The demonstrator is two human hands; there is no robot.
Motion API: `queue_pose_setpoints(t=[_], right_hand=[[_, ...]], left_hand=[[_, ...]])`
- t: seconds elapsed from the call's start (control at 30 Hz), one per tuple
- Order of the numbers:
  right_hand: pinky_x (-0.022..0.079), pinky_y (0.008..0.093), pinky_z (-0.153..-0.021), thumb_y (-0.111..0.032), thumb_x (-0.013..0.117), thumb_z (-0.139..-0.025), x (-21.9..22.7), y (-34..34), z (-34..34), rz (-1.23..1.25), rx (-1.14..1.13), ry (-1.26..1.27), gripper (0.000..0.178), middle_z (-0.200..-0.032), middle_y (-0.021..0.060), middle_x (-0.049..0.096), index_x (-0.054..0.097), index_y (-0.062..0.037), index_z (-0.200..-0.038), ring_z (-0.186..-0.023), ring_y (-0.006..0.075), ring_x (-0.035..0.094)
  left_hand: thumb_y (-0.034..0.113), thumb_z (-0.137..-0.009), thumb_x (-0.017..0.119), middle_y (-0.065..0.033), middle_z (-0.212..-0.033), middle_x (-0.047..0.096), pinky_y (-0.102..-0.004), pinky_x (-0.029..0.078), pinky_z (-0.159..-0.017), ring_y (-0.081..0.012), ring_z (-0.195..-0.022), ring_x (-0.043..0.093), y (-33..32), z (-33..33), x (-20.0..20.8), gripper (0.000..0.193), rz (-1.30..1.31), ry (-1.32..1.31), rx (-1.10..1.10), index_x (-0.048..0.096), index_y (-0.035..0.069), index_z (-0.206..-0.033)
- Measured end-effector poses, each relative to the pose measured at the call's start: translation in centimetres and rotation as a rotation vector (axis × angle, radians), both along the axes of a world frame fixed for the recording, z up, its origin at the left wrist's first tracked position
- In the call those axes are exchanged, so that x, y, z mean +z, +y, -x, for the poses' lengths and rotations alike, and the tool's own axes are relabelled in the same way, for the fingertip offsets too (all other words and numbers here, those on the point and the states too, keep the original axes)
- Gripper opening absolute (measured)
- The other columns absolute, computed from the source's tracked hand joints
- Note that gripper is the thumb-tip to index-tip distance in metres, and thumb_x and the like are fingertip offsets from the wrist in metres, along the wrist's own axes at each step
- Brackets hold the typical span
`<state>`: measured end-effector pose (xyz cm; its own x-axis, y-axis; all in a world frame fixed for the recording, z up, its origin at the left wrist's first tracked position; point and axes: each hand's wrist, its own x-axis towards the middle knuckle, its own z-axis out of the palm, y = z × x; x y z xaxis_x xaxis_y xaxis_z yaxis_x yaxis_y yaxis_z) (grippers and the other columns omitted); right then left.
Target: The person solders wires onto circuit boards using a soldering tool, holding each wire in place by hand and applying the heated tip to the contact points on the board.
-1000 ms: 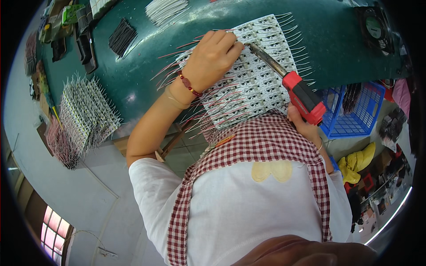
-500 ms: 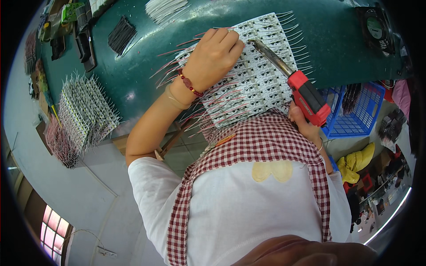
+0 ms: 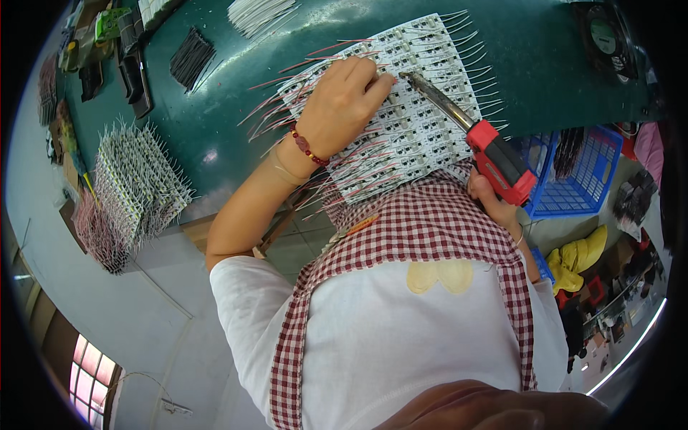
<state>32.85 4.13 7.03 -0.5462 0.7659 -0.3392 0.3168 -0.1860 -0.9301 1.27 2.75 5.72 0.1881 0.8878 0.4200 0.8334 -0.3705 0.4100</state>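
Observation:
A white panel of small circuit boards (image 3: 423, 107) lies at the near edge of the table, with rows of dark components. Red and white wires (image 3: 269, 107) stick out along its left side, white ones along its right. My left hand (image 3: 342, 104) rests over the panel's left part, fingers closed in a pinch; whatever sits between the fingertips is hidden. In my right hand (image 3: 491, 201) is a red and black soldering iron (image 3: 505, 161), gripped at the handle. Its dark tip points at the panel just right of my left fingertips.
Bundles of black wires (image 3: 192, 59) and white wires (image 3: 259, 16) lie on the green table (image 3: 244, 72). At the left edge stands a stack of wired panels (image 3: 140, 179). A black fan-like device (image 3: 608, 43) sits far right, above a blue crate (image 3: 573, 186).
My left hand has come slightly nearer to me along the panel. The iron's tip has also shifted a little nearer, and the panel has slid slightly away and left.

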Motion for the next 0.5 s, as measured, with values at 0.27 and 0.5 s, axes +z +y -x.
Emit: queue_pose_setpoints(t=[0.27,0.5], right_hand=[[0.047,0.0267,-0.059,-0.008,0.069,-0.083,-0.08,0.57,0.22,-0.108,0.068,-0.071,0.011,-0.077,0.0057,0.063,0.064,-0.0009,-0.089,-0.065,0.0135,0.059],[0.047,0.0269,-0.060,-0.008,0.067,-0.084,0.13,0.32,0.09,-0.168,0.049,-0.049,0.011,-0.076,0.0043,0.063,0.064,-0.0006,-0.091,-0.067,0.0121,0.059]], left_hand=[[-0.002,-0.068,0.064,-0.0066,-0.074,0.048,-0.0338,0.045,-0.066,-0.0228,-0.071,0.052,0.04,-0.44,-0.07,0.026,0.005,0.020,0.031,0.066,0.003,-0.094],[0.001,-0.073,0.064,-0.0077,-0.078,0.052,-0.0356,0.046,-0.068,-0.0244,-0.074,0.054,0.25,-0.57,0.17,0.018,0.001,0.055,0.026,0.066,0.003,-0.091]])
